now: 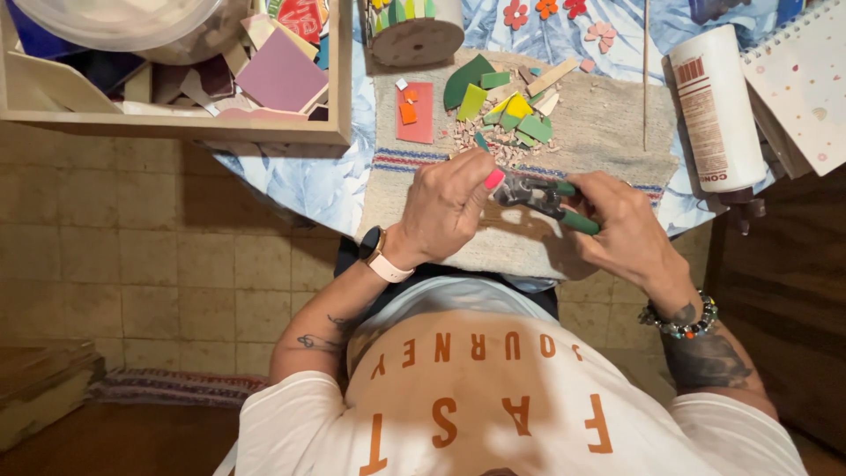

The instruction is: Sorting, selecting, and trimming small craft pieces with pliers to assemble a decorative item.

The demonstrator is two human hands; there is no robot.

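Observation:
My right hand grips green-handled tile nippers over a beige woven mat. My left hand pinches a small teal tile piece and holds it at the nippers' jaws. Just beyond the hands lies a pile of cut tile pieces in green and yellow, with pale crumbs and chips around it. A red tile with small orange bits on it rests on the mat to the left of the pile.
A wooden tray full of coloured tile scraps stands at the upper left. A white glue bottle lies at the right beside a spiral notebook. A thin wooden stick and a round wooden holder sit at the back.

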